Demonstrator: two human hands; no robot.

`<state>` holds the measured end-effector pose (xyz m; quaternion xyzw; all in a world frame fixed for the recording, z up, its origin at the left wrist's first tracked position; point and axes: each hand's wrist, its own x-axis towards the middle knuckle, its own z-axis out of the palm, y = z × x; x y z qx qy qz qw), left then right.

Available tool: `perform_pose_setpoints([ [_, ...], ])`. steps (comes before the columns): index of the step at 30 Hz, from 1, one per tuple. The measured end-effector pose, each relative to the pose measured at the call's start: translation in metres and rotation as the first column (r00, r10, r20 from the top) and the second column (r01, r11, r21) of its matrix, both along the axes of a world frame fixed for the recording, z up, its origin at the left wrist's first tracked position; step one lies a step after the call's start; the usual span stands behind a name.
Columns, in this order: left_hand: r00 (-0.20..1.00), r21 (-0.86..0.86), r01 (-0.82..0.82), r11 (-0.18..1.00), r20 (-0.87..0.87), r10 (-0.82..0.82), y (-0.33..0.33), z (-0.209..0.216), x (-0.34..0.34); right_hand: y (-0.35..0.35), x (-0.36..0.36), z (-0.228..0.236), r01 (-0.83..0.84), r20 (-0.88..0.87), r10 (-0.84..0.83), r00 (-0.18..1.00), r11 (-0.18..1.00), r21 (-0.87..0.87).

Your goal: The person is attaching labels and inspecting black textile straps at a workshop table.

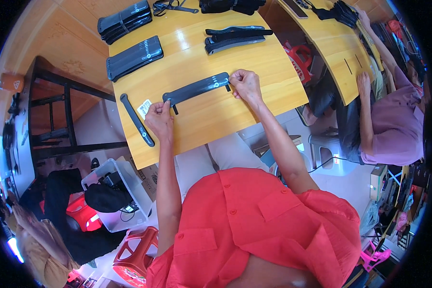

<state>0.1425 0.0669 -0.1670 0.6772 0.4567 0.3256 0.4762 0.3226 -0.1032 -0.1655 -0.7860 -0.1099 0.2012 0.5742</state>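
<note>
A wide black strap [197, 88] with pale printed marks and small black tabs hanging at both ends stretches between my hands over the yellow table. My left hand [160, 119] is closed on its left end, thumb and fingers pinching the edge. At the strap's right end, my right hand [247, 87] is closed in a similar pinch. Beside my left hand lie a narrow black strap [137, 121], slanting toward the near edge, and a small white label [144, 108], partly covered by that hand.
Stacked black straps [135, 57] lie at the table's left, with a banded bundle [125, 22] behind them. More straps [236, 39] are at the far right. A grey bin [139, 192] and red stool [137, 257] stand lower left. Another person [393, 120] sits at a second table [329, 41].
</note>
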Motion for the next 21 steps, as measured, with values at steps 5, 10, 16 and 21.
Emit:
perform_pose_setpoints([
  [5, 1.000, -0.004, -0.002, 1.000, -0.004, 0.002, -0.0002, 0.0003, 0.0006, 0.0001, -0.0012, 0.0031, 0.008, 0.005, -0.008, 1.000, 1.000, -0.004],
  [10, 1.000, -0.011, 0.003, 1.000, -0.004, -0.003, 0.0012, -0.0013, 0.0007, 0.0003, -0.0017, 0.0042, 0.004, 0.022, -0.003, 1.000, 1.000, -0.013],
  [16, 0.998, 0.024, 0.007, 1.000, -0.062, -0.005, 0.0016, -0.0008, 0.0004, 0.0009, -0.0027, 0.0042, 0.004, 0.040, -0.003, 0.999, 1.000, -0.017],
  [21, 0.992, 0.062, 0.014, 0.998, -0.125, -0.006, 0.0019, 0.0032, 0.0025, 0.0020, -0.0026, 0.0062, 0.015, 0.037, -0.013, 0.999, 0.999, -0.031],
])
